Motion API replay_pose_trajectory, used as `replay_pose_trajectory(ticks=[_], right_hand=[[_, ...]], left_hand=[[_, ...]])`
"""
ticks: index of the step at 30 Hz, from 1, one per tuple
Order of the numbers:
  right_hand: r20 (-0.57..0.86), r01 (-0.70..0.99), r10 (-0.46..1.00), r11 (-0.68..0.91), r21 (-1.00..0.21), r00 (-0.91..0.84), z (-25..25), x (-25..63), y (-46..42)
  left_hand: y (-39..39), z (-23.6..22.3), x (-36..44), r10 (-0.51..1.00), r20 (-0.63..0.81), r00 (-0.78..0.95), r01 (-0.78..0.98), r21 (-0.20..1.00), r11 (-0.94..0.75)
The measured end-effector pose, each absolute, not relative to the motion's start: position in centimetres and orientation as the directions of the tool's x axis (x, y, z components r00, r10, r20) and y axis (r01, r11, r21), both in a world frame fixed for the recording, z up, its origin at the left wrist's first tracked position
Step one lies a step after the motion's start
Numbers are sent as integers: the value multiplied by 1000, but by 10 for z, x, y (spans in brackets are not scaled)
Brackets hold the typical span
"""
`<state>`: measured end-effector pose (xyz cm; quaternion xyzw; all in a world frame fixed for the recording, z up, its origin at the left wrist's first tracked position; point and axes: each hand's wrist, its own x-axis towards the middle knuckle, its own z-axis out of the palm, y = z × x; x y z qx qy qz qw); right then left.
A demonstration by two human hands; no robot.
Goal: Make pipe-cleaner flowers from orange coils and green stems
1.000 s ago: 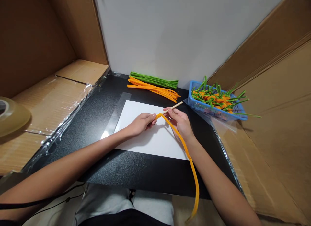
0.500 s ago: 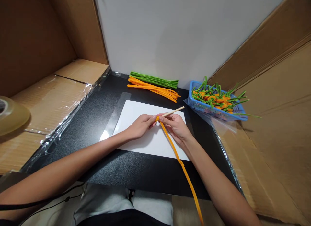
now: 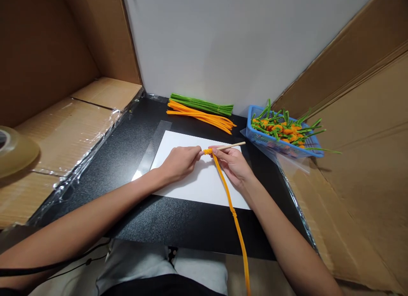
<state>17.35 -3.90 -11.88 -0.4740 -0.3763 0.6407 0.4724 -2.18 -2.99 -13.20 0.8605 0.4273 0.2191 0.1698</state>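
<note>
An orange pipe cleaner (image 3: 227, 194) is coiled in a few tight turns around a thin wooden stick (image 3: 235, 145). Its long tail hangs down past the table's front edge, with a joint or kink partway along. My left hand (image 3: 180, 163) is closed, its fingertips pinching at the left end of the coil. Thumb and fingers of my right hand (image 3: 235, 163) grip the stick at the right end of the coil, where the tail leaves it. The stick's bare end sticks out beyond this hand, up to the right. Both hands are above a white sheet (image 3: 200, 190).
Green pipe cleaners (image 3: 200, 104) and orange ones (image 3: 204, 116) lie bundled at the back of the black table (image 3: 153, 219). At the right, a blue basket (image 3: 270, 142) holds orange-and-green pipe cleaner pieces. A tape roll (image 3: 22, 153) sits on cardboard at the left.
My right hand slid left to the coil, then shifted slightly right again. My left fingers have curled and drawn back a little, baring the coil. The hanging tail swung outward, then back leftward.
</note>
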Motion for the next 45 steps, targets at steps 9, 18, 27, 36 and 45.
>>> replay_pose_trajectory(ticks=[9,18,27,36,45], right_hand=[[-264,-304,962,-274,-912,-77,-122,170,-39],[-269,-308,955,-296,-904,-128,-118,166,-43],[-124,-115,961,-156,-981,-249,-110,176,-43],[51,47,958,67,-997,-281,-106,184,-41],[-25,55,919,-3,-998,-393,-99,190,-39]], left_hand=[[-34,-125,-22,826,310,471,727,394,-563],[-34,-122,-23,727,418,544,754,138,-643],[-33,-123,-23,756,416,506,711,295,-638],[-21,-111,-23,814,-7,581,213,966,-144],[-19,-111,-28,655,-233,719,-6,940,341]])
